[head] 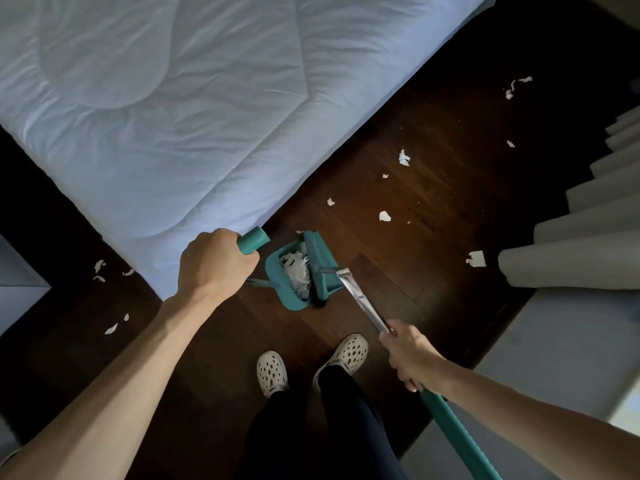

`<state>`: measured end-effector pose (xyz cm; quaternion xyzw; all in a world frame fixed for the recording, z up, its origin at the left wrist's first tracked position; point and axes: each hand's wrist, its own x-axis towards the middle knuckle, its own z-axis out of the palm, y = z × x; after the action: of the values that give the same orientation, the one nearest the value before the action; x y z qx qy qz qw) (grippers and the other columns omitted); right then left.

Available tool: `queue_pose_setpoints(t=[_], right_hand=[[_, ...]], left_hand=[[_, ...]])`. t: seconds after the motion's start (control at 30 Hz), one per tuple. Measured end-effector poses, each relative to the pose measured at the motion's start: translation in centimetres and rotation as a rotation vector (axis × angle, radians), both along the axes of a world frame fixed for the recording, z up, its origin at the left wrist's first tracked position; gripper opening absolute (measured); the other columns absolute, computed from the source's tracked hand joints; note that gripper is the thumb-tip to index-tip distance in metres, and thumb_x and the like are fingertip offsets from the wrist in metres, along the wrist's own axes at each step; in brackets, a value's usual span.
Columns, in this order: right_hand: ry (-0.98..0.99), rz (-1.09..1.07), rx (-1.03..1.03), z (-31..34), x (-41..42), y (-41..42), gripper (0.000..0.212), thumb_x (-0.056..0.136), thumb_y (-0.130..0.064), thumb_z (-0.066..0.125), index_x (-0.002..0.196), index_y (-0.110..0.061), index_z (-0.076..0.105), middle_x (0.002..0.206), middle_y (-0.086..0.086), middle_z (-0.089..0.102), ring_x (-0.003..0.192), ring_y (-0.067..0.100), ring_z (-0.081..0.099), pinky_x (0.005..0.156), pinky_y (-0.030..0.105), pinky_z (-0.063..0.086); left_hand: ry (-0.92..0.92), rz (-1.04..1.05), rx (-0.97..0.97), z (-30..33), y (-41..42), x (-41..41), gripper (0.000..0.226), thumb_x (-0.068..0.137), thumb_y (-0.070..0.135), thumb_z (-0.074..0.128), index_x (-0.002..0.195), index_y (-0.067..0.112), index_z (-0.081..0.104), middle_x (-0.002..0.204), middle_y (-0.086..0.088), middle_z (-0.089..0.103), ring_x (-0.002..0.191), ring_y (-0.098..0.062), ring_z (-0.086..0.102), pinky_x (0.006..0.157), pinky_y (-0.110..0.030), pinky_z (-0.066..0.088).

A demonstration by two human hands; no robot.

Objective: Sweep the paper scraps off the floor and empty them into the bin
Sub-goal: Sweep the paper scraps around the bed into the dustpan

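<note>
A teal dustpan (pixel 277 289) stands on the dark wood floor just ahead of my feet, with a heap of white paper scraps (pixel 296 268) inside. My left hand (pixel 211 261) grips the teal end of its long upright handle (pixel 254 240). The teal broom head (pixel 320 261) lies across the pan's mouth, its dark bristles at the near edge. My right hand (pixel 410 355) holds the broom's silver and teal pole (pixel 363 304). Several loose scraps (pixel 384 216) lie on the floor (pixel 433 202) to the right, and more scraps (pixel 111 329) lie at the left.
A bed with a pale blue quilt (pixel 173 116) fills the upper left, its corner beside the dustpan. Grey curtain folds (pixel 571 265) hang at the right above a pale surface. My two white clogs (pixel 272 372) stand just behind the dustpan. No bin is in view.
</note>
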<state>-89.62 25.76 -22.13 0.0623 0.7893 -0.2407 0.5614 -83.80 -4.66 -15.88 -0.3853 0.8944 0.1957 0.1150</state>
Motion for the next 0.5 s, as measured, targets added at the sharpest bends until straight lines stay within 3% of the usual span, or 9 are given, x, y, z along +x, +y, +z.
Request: queue_pose_setpoints(t=[0.1, 0.23, 0.37, 0.5], right_hand=[[0.062, 0.005, -0.015, -0.2, -2.6, -0.4, 0.021, 0.099, -0.029, 0.04, 0.117, -0.026, 0.051, 0.074, 0.008, 0.053, 0.041, 0.013, 0.045, 0.036, 0.022, 0.039], [0.168, 0.066, 0.016, -1.0, -6.1, -1.5, 0.019, 0.099, -0.024, 0.041, 0.107, -0.013, 0.054, 0.073, 0.009, 0.055, 0.04, 0.014, 0.047, 0.035, 0.024, 0.04], [0.271, 0.199, 0.137, -2.8, -9.4, -3.6, 0.015, 0.101, -0.021, 0.041, 0.102, -0.008, 0.048, 0.085, 0.011, 0.062, 0.055, 0.02, 0.055, 0.038, 0.023, 0.041], [0.264, 0.283, 0.192, -5.3, -12.4, -5.9, 0.012, 0.1, -0.014, 0.044, 0.106, -0.006, 0.051, 0.08, 0.011, 0.06, 0.053, 0.02, 0.057, 0.041, 0.027, 0.043]], left_hand=[[0.015, 0.032, -0.003, 0.3, -0.3, 0.6, 0.038, 0.078, 0.015, 0.059, 0.05, 0.017, 0.033, 0.045, 0.002, 0.033, 0.044, -0.017, 0.027, 0.046, -0.028, 0.025], [0.025, 0.081, -0.003, 0.3, -1.1, 0.9, 0.033, 0.075, 0.014, 0.057, 0.05, 0.013, 0.034, 0.044, 0.0, 0.035, 0.044, -0.021, 0.029, 0.046, -0.029, 0.027], [0.05, 0.109, 0.015, 0.1, -1.5, 0.6, 0.035, 0.075, 0.017, 0.058, 0.049, 0.015, 0.035, 0.044, -0.001, 0.037, 0.046, -0.025, 0.035, 0.046, -0.029, 0.029], [0.056, 0.138, 0.016, 0.4, -1.5, -0.1, 0.04, 0.079, 0.014, 0.059, 0.047, 0.017, 0.035, 0.027, 0.001, 0.033, 0.041, -0.019, 0.036, 0.045, -0.027, 0.025]])
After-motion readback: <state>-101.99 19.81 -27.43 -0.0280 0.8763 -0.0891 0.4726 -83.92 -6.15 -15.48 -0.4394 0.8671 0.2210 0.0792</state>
